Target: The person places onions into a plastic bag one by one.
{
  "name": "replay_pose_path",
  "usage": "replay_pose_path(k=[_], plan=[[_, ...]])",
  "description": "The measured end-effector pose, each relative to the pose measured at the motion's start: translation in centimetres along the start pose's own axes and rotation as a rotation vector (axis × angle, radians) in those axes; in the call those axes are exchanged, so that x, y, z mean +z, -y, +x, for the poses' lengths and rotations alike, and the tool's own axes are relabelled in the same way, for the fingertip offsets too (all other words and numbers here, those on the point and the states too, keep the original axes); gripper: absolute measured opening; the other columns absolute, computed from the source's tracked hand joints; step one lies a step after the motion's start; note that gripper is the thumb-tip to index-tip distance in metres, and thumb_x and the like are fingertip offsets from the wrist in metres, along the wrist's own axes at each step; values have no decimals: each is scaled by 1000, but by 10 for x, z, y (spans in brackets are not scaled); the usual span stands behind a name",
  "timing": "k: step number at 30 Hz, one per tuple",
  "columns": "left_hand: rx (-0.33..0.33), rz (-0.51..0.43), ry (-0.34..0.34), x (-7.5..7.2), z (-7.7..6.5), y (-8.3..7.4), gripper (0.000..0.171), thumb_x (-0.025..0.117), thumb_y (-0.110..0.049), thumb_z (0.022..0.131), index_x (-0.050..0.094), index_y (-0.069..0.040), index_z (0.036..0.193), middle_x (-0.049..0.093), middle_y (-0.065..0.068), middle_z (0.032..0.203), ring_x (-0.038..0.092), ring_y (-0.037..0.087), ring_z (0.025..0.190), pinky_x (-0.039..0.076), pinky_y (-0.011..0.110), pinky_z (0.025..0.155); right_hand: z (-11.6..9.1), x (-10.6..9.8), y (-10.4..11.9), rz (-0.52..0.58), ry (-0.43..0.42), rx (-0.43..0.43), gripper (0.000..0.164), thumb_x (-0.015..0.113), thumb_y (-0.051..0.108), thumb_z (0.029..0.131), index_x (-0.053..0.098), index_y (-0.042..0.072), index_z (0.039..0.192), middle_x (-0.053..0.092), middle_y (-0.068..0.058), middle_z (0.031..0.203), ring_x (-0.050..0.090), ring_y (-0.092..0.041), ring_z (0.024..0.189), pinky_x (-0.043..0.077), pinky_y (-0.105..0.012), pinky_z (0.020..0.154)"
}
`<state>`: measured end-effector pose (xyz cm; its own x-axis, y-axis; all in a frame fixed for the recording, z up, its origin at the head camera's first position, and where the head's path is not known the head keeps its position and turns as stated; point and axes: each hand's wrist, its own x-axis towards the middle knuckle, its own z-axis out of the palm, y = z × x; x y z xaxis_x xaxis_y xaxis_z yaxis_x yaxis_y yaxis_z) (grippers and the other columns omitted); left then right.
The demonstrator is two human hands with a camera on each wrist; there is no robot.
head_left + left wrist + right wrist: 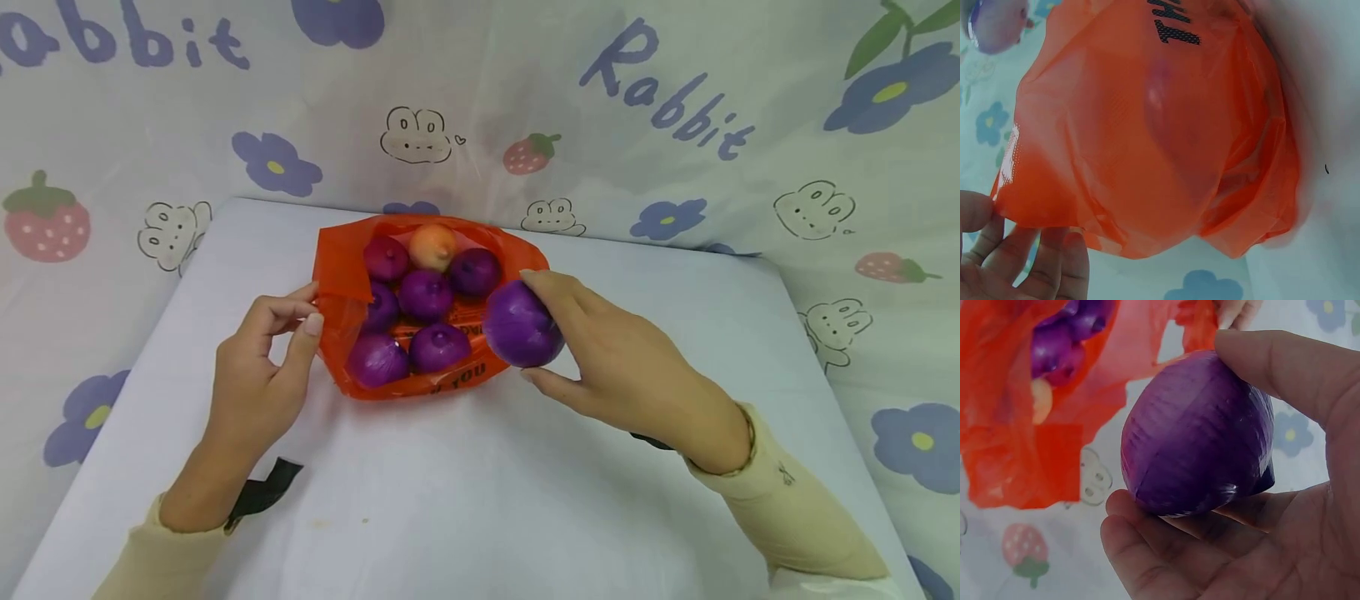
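A purple onion [522,325] is in my right hand [626,358], gripped between the thumb and fingers over the right rim of an orange-red plastic bag [341,260]. The right wrist view shows this onion [1194,434] large, with the fingers beneath it. My left hand [258,371] pinches the left edge of the bag, thumb against fingers. The bag's mouth faces up, and inside lie several purple onions [425,295] and one yellow-orange onion [432,247] at the back. In the left wrist view the bag's side [1116,156] hides most of its contents.
The bag stands on a white table [465,492] towards its far side. Behind hangs a white cloth [480,67] printed with rabbits, strawberries and purple flowers. A black strap [266,492] sticks out from the left wrist.
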<state>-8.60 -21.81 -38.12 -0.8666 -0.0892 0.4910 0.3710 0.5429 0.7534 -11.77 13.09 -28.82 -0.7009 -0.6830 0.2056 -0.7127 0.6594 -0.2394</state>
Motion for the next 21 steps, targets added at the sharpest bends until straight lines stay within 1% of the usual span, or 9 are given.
replay_pose_path(k=[3, 6, 11, 14, 17, 21], plan=[[-7, 5, 0, -1, 0, 1, 15, 61, -3, 104, 60, 6, 116, 65, 8, 143, 57, -4, 121, 44, 11, 98, 9, 1, 5, 3, 9, -36, 83, 86, 30, 88, 39, 11, 154, 53, -9, 148, 62, -21, 121, 60, -42, 91], [-8, 6, -1, -1, 0, 1, 15, 61, -3, 104, 60, 6, 116, 65, 9, 143, 57, -4, 121, 44, 11, 97, 18, 3, 10, -14, 28, -64, 83, 86, 33, 88, 41, 9, 154, 53, -10, 148, 62, -22, 122, 60, -43, 91], [-7, 2, -6, -2, 0, 0, 14, 61, -3, 104, 60, 7, 115, 65, 9, 142, 57, -5, 121, 44, 11, 98, 41, 7, 16, -30, 92, -100, 81, 84, 36, 89, 43, 6, 153, 53, -12, 147, 59, -24, 127, 59, -42, 93], [-8, 1, -8, -2, 0, 0, 14, 61, -3, 104, 60, 7, 114, 65, 9, 142, 57, -5, 120, 44, 11, 98, 55, 13, 17, -31, 153, -94, 79, 84, 34, 89, 44, 6, 151, 53, -10, 145, 56, -23, 128, 59, -42, 91], [-7, 2, -7, -2, 0, 0, 14, 61, -3, 104, 60, 6, 115, 65, 8, 142, 57, -4, 120, 44, 11, 98, 66, 20, 13, -34, 214, -76, 77, 84, 29, 89, 43, 7, 150, 55, -8, 140, 55, -21, 125, 59, -40, 89], [-1, -3, -6, -1, 1, 0, 14, 62, -2, 104, 61, 6, 115, 65, 8, 142, 58, -3, 122, 44, 12, 98, 75, 28, 7, -38, 246, -58, 71, 83, 23, 88, 45, 7, 146, 57, -7, 131, 56, -21, 118, 58, -37, 86]])
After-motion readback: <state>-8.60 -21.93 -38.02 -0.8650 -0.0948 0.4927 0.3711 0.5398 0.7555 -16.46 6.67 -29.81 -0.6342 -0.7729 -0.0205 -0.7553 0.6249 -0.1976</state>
